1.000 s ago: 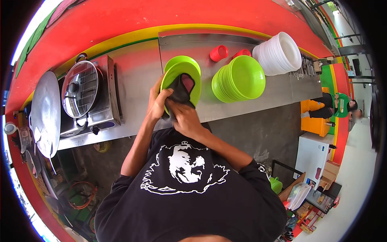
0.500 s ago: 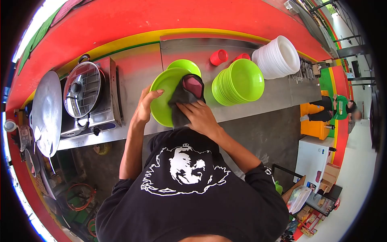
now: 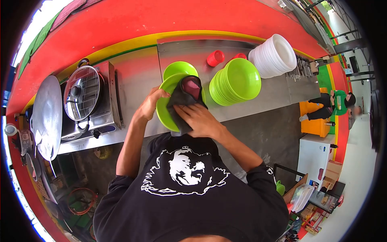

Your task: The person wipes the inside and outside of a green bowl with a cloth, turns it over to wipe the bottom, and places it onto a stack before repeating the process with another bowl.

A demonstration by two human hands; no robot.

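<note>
A lime-green plate [image 3: 163,109] is tilted in front of my chest, its left rim gripped by my left hand [image 3: 150,104] with the thumb over the edge and the other fingers hidden behind. My right hand [image 3: 200,120] presses a dark cloth [image 3: 180,101] with a maroon patch against the plate's inner face. Some of those fingertips are lost in the folds. Just behind the held plate, another green dish [image 3: 180,69] rests on the steel counter [image 3: 137,76]. To the right stands a leaning stack of green plates [image 3: 243,79].
Beyond the green stack are a white plate stack [image 3: 278,56], red cups [image 3: 216,58] and cutlery [image 3: 303,69]. On the left, a lidded pan [image 3: 83,92] sits on a stove [image 3: 109,97] beside a large round metal pan [image 3: 47,117]. A person in green [image 3: 342,103] is at far right.
The plate has turned and tilted in my hands, showing less of its inner face. My right hand and the cloth have shifted slightly across it. The view has moved a little.
</note>
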